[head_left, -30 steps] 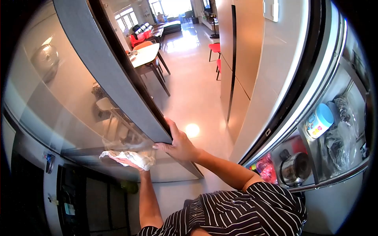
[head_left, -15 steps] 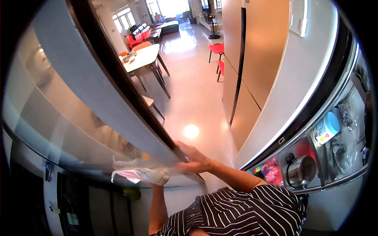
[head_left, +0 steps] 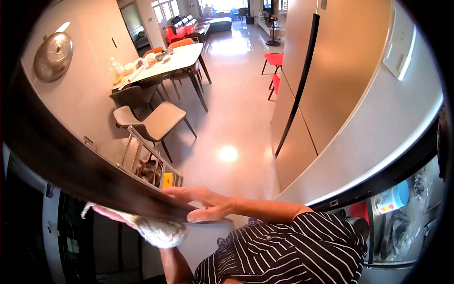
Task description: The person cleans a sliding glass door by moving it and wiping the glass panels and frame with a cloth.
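Observation:
A dark door edge [head_left: 118, 182] runs from the upper left down to the lower middle. Across its near end lies my right hand [head_left: 205, 203], thumb and fingers apart on either side of the edge. My left hand [head_left: 116, 215] is at the door's near side, mostly covered by a crumpled white cloth [head_left: 163, 231]; pinkish fingers show at the cloth's upper left. The cloth drapes over that hand and its wrist, just below the door edge.
Beyond the door are a beige chair [head_left: 165, 120], a metal step ladder [head_left: 156, 161] and a white table [head_left: 175, 61] bearing several items. Tall cabinets [head_left: 326, 80] line the right. Low on the right, shelves hold a blue-lidded tub [head_left: 391, 198] and plastic bags.
The door has swung so that it is seen nearly edge-on, and more of the room shows. Both hands have shifted left with it, the cloth still on my left hand.

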`<state>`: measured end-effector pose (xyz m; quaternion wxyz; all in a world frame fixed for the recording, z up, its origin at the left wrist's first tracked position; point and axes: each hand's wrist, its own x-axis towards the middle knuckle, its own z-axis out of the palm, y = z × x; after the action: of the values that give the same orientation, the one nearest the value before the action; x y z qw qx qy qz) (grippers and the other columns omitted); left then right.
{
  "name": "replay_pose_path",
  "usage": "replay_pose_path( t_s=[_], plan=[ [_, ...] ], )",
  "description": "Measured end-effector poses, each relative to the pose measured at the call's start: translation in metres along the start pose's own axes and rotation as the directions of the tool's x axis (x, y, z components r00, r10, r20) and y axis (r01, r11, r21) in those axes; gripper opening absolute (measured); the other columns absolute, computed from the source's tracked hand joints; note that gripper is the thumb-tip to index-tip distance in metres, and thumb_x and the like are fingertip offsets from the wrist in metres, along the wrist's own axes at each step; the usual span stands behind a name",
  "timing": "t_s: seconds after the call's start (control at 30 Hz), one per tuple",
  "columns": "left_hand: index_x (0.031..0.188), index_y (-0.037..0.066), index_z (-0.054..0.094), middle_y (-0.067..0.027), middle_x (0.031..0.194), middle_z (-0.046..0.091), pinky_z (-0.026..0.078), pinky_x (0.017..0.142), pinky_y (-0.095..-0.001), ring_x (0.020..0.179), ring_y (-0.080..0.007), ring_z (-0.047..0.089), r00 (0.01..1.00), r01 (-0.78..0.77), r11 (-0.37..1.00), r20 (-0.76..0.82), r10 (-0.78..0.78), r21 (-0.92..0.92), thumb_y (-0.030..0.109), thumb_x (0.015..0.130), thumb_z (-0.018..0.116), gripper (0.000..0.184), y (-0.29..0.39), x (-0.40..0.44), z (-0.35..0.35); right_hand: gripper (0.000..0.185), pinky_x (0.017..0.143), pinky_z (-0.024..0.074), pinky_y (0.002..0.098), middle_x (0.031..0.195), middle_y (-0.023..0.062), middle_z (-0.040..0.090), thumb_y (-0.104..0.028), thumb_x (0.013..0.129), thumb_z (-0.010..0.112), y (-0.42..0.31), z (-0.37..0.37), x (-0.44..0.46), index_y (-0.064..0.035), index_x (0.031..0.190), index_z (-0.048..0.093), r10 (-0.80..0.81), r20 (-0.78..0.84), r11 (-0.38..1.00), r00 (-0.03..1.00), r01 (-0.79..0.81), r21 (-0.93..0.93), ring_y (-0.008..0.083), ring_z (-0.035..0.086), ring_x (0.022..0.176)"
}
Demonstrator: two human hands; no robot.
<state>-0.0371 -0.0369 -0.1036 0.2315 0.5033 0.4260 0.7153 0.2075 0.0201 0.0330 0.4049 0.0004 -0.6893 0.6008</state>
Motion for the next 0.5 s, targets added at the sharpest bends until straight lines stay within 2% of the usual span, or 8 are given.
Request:
replay_pose_path(
  t_s=[0.1,0.2,0.3,0.5],
  plan=[
    [0.136,0.009,0.028,-0.0153,0.135,0.034,0.032,0.104,-0.0405,0.125,-0.025,0.036,0.989,0.113,0.993,0.097,-0.109,-0.034,0.047,0.095,0.04,0.057,-0.001,-0.006,-0.007,0.063,0.094,0.0384,0.0341,0.119,0.0147,0.051,-0.032,0.09,0.056,0.003,-0.002,0.0,-0.0002,0.139,0.033,-0.118,0.012,0.983,0.993,0.118,-0.141,0.0225,0.049,0.109],
    [0.135,0.008,0.029,-0.0151,0.133,0.035,0.033,0.104,-0.0403,0.124,-0.0247,0.037,0.968,0.182,0.982,0.182,-0.171,-0.042,0.046,0.095,0.04,0.056,-0.003,-0.011,-0.005,0.055,0.094,0.0381,0.0344,0.114,0.0141,0.051,-0.029,0.091,0.055,0.012,0.0,-0.007,0.0004,0.134,0.039,-0.006,-0.024,1.0,1.0,0.005,-0.023,0.0235,0.049,0.107],
    [0.134,0.008,0.03,-0.0149,0.132,0.036,0.033,0.103,-0.0401,0.123,-0.0244,0.037,0.951,0.208,0.976,0.244,-0.189,-0.057,0.046,0.096,0.04,0.055,-0.007,-0.013,0.001,0.05,0.092,0.0392,0.0346,0.109,0.0137,0.051,-0.028,0.091,0.053,0.009,0.0,-0.005,0.0013,0.13,0.043,-0.082,-0.017,0.995,0.997,0.08,-0.067,0.0232,0.049,0.105],
    [0.132,0.008,0.032,-0.0144,0.13,0.038,0.035,0.101,-0.0398,0.122,-0.0237,0.039,0.928,0.27,0.962,0.279,-0.246,-0.051,0.045,0.096,0.039,0.052,-0.011,-0.021,-0.006,0.05,0.087,0.0426,0.0347,0.107,0.0139,0.052,-0.032,0.092,0.054,0.008,-0.004,-0.004,0.0011,0.128,0.044,-0.092,0.012,0.993,0.996,0.092,-0.08,0.0237,0.052,0.1]
  ],
)
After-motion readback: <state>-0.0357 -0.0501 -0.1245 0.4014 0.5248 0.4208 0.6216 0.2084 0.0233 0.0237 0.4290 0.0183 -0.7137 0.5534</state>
